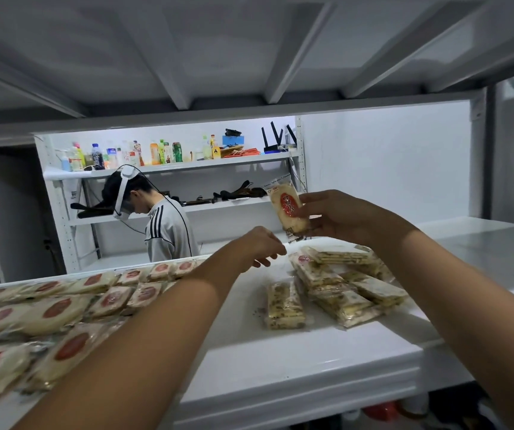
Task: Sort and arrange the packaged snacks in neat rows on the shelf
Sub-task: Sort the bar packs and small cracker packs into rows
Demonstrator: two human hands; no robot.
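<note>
My right hand (336, 217) grips a pale snack pack with a red oval label (288, 209), lifted above the white shelf (280, 361). My left hand (258, 249) hovers just below and left of it, fingers curled downward with nothing plainly in them. Several matching red-oval packs (63, 308) lie in rough rows on the shelf's left part. A loose pile of speckled cracker packs (342, 287) sits to the right, under my right hand, with one speckled pack (285, 305) lying apart at its left.
The underside of the shelf above (249, 51) hangs low overhead. Behind the shelf a person wearing a headset (156, 218) stands bent over. A rear rack (171, 166) holds several bottles. Bare shelf surface shows between the two groups of packs.
</note>
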